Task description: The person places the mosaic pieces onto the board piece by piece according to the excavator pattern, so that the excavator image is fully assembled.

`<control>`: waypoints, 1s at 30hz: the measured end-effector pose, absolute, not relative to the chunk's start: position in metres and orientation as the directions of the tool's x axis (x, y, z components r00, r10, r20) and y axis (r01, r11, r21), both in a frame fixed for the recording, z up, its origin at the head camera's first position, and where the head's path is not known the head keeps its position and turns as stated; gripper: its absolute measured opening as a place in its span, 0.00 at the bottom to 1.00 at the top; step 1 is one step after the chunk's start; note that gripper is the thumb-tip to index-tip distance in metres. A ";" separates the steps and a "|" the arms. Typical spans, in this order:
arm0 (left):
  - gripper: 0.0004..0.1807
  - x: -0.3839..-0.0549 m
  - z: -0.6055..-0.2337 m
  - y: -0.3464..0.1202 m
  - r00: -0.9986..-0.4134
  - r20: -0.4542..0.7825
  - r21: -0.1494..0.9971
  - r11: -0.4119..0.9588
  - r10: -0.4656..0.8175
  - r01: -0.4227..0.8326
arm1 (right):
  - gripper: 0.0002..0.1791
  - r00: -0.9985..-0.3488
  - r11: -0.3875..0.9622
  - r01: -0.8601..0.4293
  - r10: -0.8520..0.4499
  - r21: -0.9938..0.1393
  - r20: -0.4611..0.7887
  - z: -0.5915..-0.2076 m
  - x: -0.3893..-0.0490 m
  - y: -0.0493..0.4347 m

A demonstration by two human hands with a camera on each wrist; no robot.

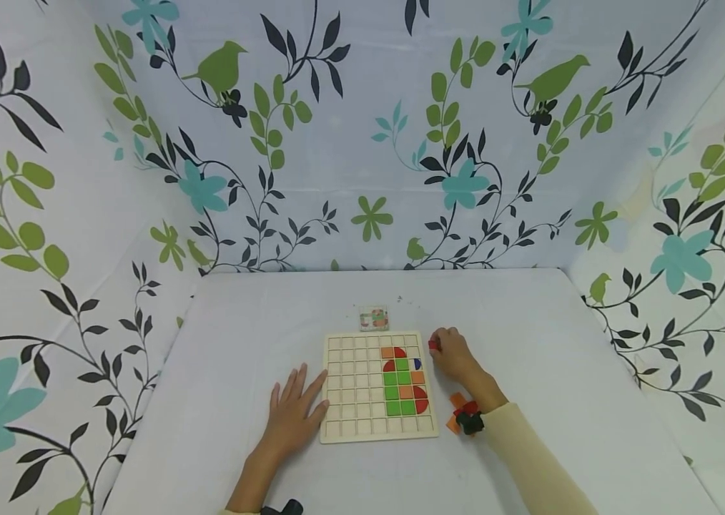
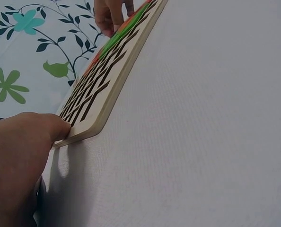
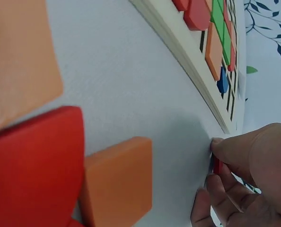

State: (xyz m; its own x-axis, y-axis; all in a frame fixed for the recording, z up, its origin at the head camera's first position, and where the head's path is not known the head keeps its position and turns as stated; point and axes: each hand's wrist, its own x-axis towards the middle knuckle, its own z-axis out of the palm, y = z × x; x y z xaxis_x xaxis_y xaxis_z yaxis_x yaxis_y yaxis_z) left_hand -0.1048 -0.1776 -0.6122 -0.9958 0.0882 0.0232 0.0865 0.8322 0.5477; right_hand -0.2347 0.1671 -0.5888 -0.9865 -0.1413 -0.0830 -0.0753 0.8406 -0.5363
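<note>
A wooden grid board [image 1: 356,429] lies flat, with green squares, orange squares, red rounded pieces and a small blue piece [image 1: 417,364] set in its right half. My left hand [image 1: 292,415] has its fingers spread, thumb and fingertips touching the board's left edge. Just off the board's upper right corner, my right hand [image 1: 455,355] pinches a small red piece [image 3: 217,165] between thumb and fingers. In the right wrist view that piece is mostly hidden by the fingers. Close to the right wrist lie loose orange and red pieces, among them an orange square [image 3: 119,182] and a red rounded piece [image 3: 36,165].
A small picture card [image 1: 374,319] with a colored pattern lies behind the board's top edge. The table [image 1: 240,322] has a white cloth, and patterned curtains [image 1: 362,143] stand at the back and both sides.
</note>
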 end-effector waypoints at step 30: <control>0.33 -0.106 -0.616 -0.179 -0.996 0.010 0.522 0.849 0.088 0.081 | 0.14 -0.989 0.814 -0.128 -0.146 -0.566 0.014 -0.566 -0.234 0.147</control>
State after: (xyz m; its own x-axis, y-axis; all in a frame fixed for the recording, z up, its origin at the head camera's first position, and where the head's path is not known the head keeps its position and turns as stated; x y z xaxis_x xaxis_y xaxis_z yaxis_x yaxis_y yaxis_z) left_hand -0.1059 -0.1795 -0.6165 -0.9960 0.0882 0.0104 0.0807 0.8490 0.5221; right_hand -0.2341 0.1468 -0.5663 -0.9893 -0.1455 0.0135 -0.1275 0.8143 -0.5662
